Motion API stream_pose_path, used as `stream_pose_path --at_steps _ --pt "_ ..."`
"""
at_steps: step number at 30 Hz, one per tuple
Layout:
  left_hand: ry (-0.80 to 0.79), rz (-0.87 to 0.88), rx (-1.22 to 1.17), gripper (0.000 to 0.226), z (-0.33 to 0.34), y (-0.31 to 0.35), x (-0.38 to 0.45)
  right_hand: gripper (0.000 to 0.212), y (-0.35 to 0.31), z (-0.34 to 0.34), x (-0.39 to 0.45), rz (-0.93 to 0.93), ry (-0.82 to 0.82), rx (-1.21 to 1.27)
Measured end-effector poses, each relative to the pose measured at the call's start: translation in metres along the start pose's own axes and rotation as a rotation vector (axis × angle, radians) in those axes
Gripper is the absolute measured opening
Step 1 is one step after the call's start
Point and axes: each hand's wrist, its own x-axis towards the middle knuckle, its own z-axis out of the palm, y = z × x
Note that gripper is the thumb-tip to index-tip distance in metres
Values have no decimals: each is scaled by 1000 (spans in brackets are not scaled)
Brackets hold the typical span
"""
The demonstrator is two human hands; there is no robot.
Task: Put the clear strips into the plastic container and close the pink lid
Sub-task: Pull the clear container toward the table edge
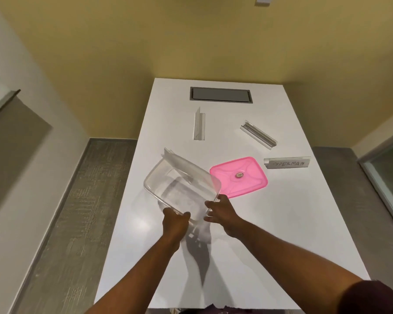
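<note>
— Both hands on the tub? Left hand looks clamped on the near rim of the plastic container, thumb over the edge. Right hand grips the near-right corner, fingers curled round the wall.

— Yep, both gripping it. Container's tilted up toward the camera, near the table's left edge. One clear strip leans across its far rim – partly in, I think; can't tell if it's fully seated.

— Where's the rest?

— Three strips loose on the table, well apart: upright-ish strip mid-table, angled strip further right, labelled strip w/ handwriting by the right edge. Pink lid lies flat just beside the container, right side.

— So the step now?

— Prob. settling the tub. Set it down flat first – mouth up, clear of the lid – so that leaning strip slides in rather than tipping out. Then free one hand for the next strip, keep the other steadying the rim.
</note>
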Motion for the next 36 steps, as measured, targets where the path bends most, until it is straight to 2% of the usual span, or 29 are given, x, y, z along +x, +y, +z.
stream_pose_path --at_steps 2,6,8,10,13,17,22,30,36 --pt "-23 6 50 51 11 2 -1 33 -1 -20 -1 -30 6 -46" --pt "56 27 59 77 24 12 3 33 -8 -70 -4 -100 26 -156" --pt "110 17 7 82 23 21 10 32 -12 -101 -4 -112 48 -171" --pt "97 13 1 84 18 27 17 36 -14 -131 -5 -124 77 -214" --pt "-40 56 137 74 22 25 20 38 -9 -175 -8 -131 94 -321" --pt "-231 33 177 46 52 12 10 42 10 -213 -12 -84 85 -396" --pt "-243 46 222 37 86 -6 -5 30 30 -241 -14 -53 68 -395" --pt "-255 -48 198 32 103 -26 -7 27 45 -265 -9 9 7 -377" --pt "-240 -39 222 34 109 -34 -5 31 51 -270 0 29 10 -411"
